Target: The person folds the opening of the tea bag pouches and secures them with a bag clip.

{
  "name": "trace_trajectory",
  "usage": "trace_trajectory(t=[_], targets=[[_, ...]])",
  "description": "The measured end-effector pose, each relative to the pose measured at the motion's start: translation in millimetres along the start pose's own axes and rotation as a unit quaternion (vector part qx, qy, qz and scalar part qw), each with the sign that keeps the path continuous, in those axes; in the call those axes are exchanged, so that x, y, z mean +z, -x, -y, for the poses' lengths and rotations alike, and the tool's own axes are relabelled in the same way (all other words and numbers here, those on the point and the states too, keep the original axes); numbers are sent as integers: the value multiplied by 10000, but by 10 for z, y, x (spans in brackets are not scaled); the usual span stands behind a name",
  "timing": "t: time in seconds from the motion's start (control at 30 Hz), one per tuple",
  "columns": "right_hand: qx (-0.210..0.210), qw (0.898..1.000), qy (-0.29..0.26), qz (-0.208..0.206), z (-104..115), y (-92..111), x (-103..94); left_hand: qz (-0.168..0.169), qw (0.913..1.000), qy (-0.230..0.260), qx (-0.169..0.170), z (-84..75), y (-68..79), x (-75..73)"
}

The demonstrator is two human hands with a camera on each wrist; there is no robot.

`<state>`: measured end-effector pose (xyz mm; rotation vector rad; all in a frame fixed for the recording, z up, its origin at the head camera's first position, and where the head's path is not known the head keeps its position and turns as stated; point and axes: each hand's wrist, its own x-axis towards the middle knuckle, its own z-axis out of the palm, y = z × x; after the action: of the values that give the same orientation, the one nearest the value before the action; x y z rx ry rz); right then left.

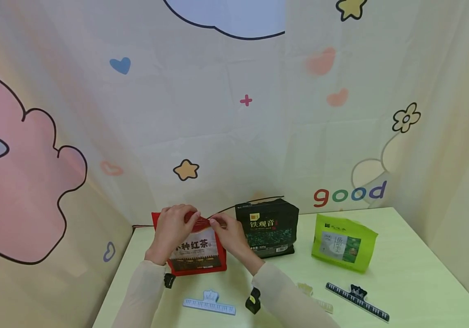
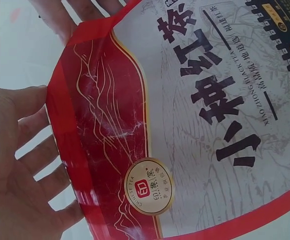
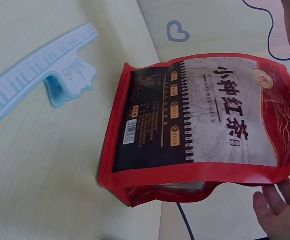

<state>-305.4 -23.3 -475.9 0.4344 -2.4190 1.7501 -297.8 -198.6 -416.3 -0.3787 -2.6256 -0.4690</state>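
A red tea bag point(image 1: 198, 250) with a pale, dark-lettered front stands at the left of the table. My left hand point(image 1: 172, 232) pinches its top edge on the left, thumb at the near side and fingers behind. At the other top corner my right hand point(image 1: 234, 234) pinches the same edge. The left wrist view shows the bag's red top band point(image 2: 105, 105) close up, with the left fingers partly hidden behind it. In the right wrist view, the bag's side fold point(image 3: 170, 192) bulges open below the front panel.
Beside the red bag stands a black tea bag point(image 1: 269, 230), and farther right a green tea bag point(image 1: 343, 243). In front lie a light blue keyboard-patterned clip point(image 1: 210, 304), a black one point(image 1: 357, 300) and a cream one point(image 1: 322, 306) partly behind the right sleeve. A printed curtain point(image 1: 259, 136) hangs behind.
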Motion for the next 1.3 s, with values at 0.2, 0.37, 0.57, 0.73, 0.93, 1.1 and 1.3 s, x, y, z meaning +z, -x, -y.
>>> trace_trajectory(t=[0.2,0.37,0.57,0.73,0.93,1.1,1.3], targets=[[-32,10000,27,22,-46,-1,22,96,9999,56,5,5,-2,-7],[-85,9999,137,-63,-52,-11,41,210,9997,133,48,-1,-6,-8],[-46,9997,151,-180,-50,-21,62,332,9993,92,153,-6,9,-31],[-95,9999,-35,-118,-62,-19,70,445,9989,33,161,0,19,-57],[-124,9998,28,-123,-79,-30,79,591,9981,-46,152,12,23,-60],[-149,9994,294,-112,-91,-40,105,602,9980,-118,153,19,32,-46],[-278,9971,687,-172,-90,-52,139,508,9986,-108,-9,10,33,-48]])
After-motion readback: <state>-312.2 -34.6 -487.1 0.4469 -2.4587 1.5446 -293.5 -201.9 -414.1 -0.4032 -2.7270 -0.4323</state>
